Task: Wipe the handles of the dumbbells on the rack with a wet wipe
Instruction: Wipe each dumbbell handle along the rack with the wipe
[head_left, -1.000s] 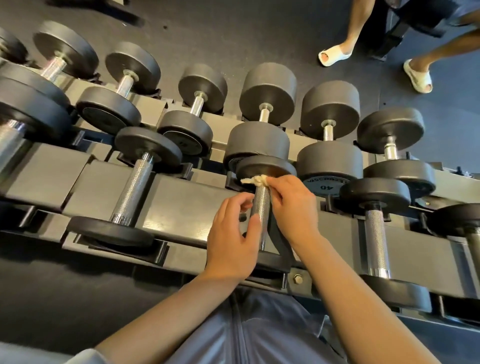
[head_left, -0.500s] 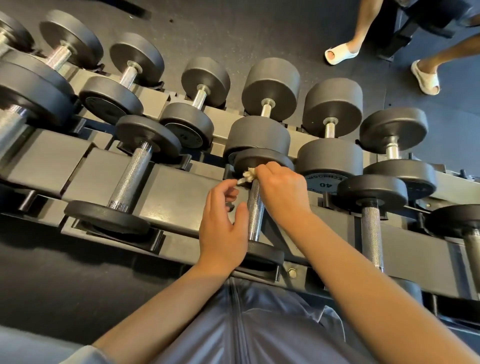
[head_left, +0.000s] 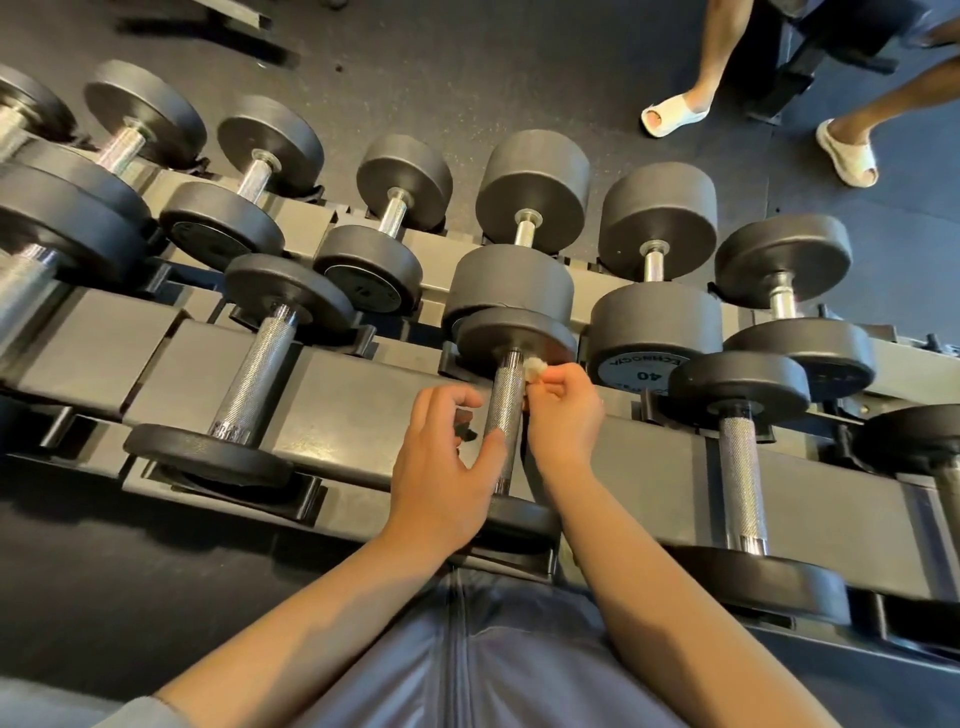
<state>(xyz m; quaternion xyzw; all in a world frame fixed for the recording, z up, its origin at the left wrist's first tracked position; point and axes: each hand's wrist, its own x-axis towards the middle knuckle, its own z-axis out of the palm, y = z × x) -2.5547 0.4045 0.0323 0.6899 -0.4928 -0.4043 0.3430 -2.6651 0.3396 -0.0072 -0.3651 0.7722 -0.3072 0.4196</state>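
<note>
- The right hand (head_left: 563, 415) pinches a small white wet wipe (head_left: 533, 368) with its curled fingers.
- The wipe is bunched up into a little ball. It sticks out at the top of the right hand, by the fingertips.
- The wipe touches the right side of a shiny dumbbell handle (head_left: 505, 410), up near the far end of the handle.
- That handle belongs to the middle dumbbell (head_left: 517, 338) on the near shelf of the rack (head_left: 353, 395). Its far black weight sits just above the wipe.
- The left hand (head_left: 441, 467) is on the other side of the same handle. Its thumb lies against the handle, lower down than the wipe.
- The fingers of the left hand are loosely bent and hold nothing. They float over the gray rack, just left of the handle.
- So the handle runs between the two hands, with the wipe on its right side.
- More dumbbells rest on the rack. One with a long bumpy handle (head_left: 257, 374) lies to the left, and another one (head_left: 740, 467) lies to the right.
- A big dumbbell with the number 40 (head_left: 647, 371) on it sits on the far shelf, just right of the wipe.
- Two feet in white sandals (head_left: 670, 115) stand on the dark floor beyond the rack.
</note>
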